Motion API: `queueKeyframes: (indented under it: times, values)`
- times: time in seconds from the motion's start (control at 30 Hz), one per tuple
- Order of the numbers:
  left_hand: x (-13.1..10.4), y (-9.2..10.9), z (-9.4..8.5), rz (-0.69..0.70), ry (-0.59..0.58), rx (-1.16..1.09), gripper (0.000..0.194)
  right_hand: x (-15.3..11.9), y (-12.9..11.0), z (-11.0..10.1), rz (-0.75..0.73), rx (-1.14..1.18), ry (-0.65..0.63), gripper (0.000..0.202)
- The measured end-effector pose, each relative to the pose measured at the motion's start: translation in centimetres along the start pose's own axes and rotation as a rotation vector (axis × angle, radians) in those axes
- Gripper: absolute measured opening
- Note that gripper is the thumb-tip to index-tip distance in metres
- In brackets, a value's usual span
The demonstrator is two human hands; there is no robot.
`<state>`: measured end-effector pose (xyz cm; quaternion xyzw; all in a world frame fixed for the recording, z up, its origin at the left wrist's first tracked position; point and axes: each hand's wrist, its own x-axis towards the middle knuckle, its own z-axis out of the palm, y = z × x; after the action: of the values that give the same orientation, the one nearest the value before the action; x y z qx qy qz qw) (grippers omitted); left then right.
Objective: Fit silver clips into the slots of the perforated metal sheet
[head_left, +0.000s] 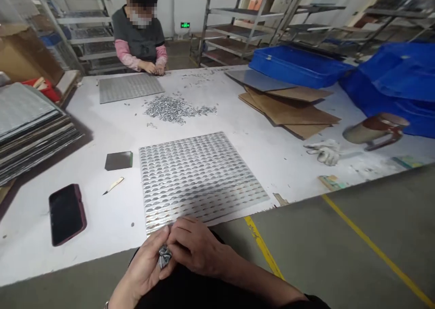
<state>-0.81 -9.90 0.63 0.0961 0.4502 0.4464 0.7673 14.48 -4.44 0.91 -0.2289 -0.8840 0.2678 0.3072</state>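
Cupped below the table's near edge, my left hand (147, 266) holds a small heap of shiny grey metal pieces (165, 256). My right hand (195, 245) is closed over the fingers of the left, its fingertips pinched together; whatever they grip is hidden. Just beyond both hands lies a flat panel (193, 173) with rows of small, leaf-shaped metallic marks or pieces, its near corner at my fingers. Farther back, a loose pile of similar small metal pieces (170, 108) is spread on the white table (112, 123).
Left of the panel are a phone (68, 214), a dark square plate (118, 160) and a small pointed tool (113, 185). Stacked sheets (30, 127) stand far left. Cardboard (285, 105), a blue tray (299, 66), gloves (324, 152) and a mug (374, 130) lie right. A co-worker (141, 32) sits opposite.
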Motion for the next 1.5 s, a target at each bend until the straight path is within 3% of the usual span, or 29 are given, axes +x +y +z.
queueKeyframes:
  times: [0.2, 0.37, 0.47, 0.6, 0.7, 0.77, 0.87, 0.97, 1.07, 1.27, 1.5]
  values:
    - [-1.6, 0.4, -2.7, 0.032, -0.047, 0.000, 0.026, 1.1, -0.5, 1.6, 0.071, 0.229, 0.107, 0.013]
    - [-1.4, 0.3, -3.9, 0.036, -0.105, 0.007, 0.021, 1.5, -0.2, 2.6, 0.086, 0.319, 0.140, 0.019]
    - [-0.9, 0.3, -4.4, 0.091, -0.041, -0.027, 0.024, 1.8, -0.3, 2.7, 0.105, 0.329, 0.139, 0.016]
    - [-0.7, 0.5, -4.7, 0.237, 0.155, 0.108, 0.029, 2.0, -0.8, 2.7, 0.197, 0.290, 0.110, 0.010]
    - [-1.1, 0.8, -4.6, 0.279, 0.237, 0.226, 0.028, 1.9, -0.7, 2.8, 0.350, 0.342, 0.092, 0.009]
    - [-1.5, 1.2, -4.7, 0.293, 0.264, 0.145, 0.024, 1.7, 0.0, 2.7, 0.476, 0.355, 0.096, 0.010]
    - [-2.1, 1.9, -5.8, 0.341, 0.298, -0.083, 0.023, 1.6, 1.3, 2.6, 0.597, 0.286, 0.083, 0.009]
    - [-2.6, 2.6, -7.6, 0.374, 0.374, -0.203, 0.035, 2.1, 2.0, 2.9, 0.586, 0.155, 0.032, 0.008]
    - [-2.8, 2.8, -8.8, 0.353, 0.390, -0.200, 0.037, 3.0, 1.5, 4.2, 0.534, 0.070, 0.012, 0.008]
    - [-2.3, 2.2, -8.9, 0.280, 0.347, -0.113, 0.022, 4.6, 1.3, 7.4, 0.514, -0.100, -0.013, 0.010]
    - [-1.9, 1.9, -9.6, 0.256, 0.264, -0.057, 0.029, 4.7, 2.2, 8.3, 0.553, -0.178, -0.043, 0.011]
